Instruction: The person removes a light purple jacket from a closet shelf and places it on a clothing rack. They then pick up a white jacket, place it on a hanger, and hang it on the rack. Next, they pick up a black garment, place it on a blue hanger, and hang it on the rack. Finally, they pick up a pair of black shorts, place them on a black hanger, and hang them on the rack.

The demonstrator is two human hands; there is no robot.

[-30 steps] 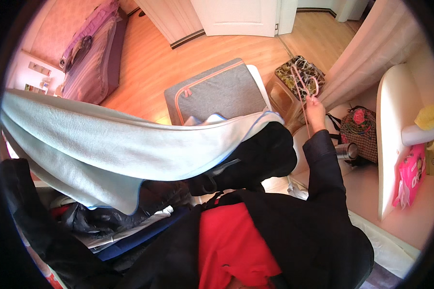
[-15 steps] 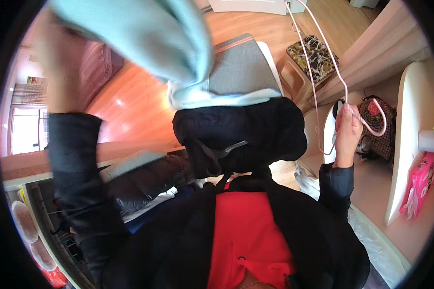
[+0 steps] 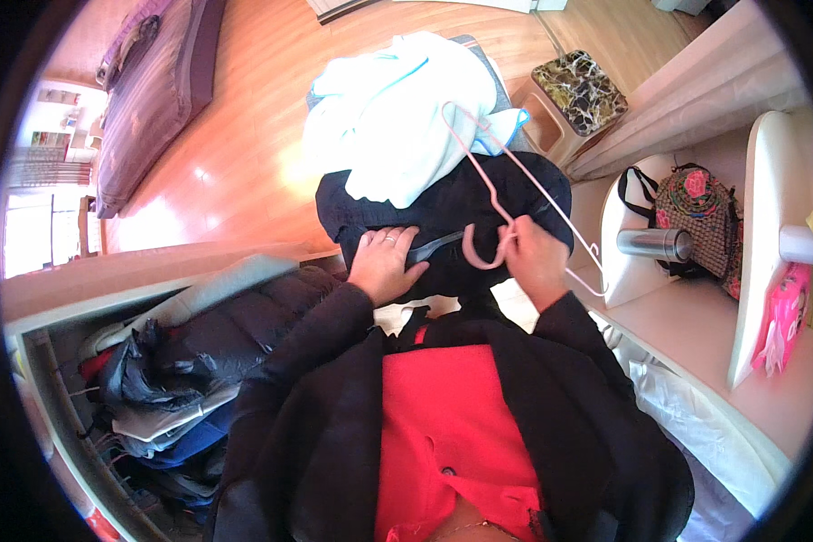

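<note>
My right hand (image 3: 537, 262) is closed round the neck of a thin pale-pink clothes hanger (image 3: 492, 181). Its hook curls toward my left, while the frame slants out over the clothes. On a bundled black garment (image 3: 470, 203) just in front of me lies my left hand (image 3: 387, 262), fingers stretched over the fabric and thumb apart; a grey strip runs beside the thumb. Beyond it, a pale, nearly white garment (image 3: 397, 108) with blue edging lies heaped over a grey surface, partly covering the black garment.
At left, an open compartment (image 3: 41, 361) holds dark puffy jackets (image 3: 208, 334) and other clothes. White shelving (image 3: 750, 244) at right carries a metal flask (image 3: 655, 244), a patterned bag (image 3: 703, 212) and a pink packet (image 3: 786, 316). A marble-topped stool (image 3: 580, 95) stands ahead; a bed (image 3: 158, 99) is far left.
My left hand has let go of the pale garment, now heaped ahead, and come down onto the black garment. My right hand has brought the hanger inward to the left, over the clothes.
</note>
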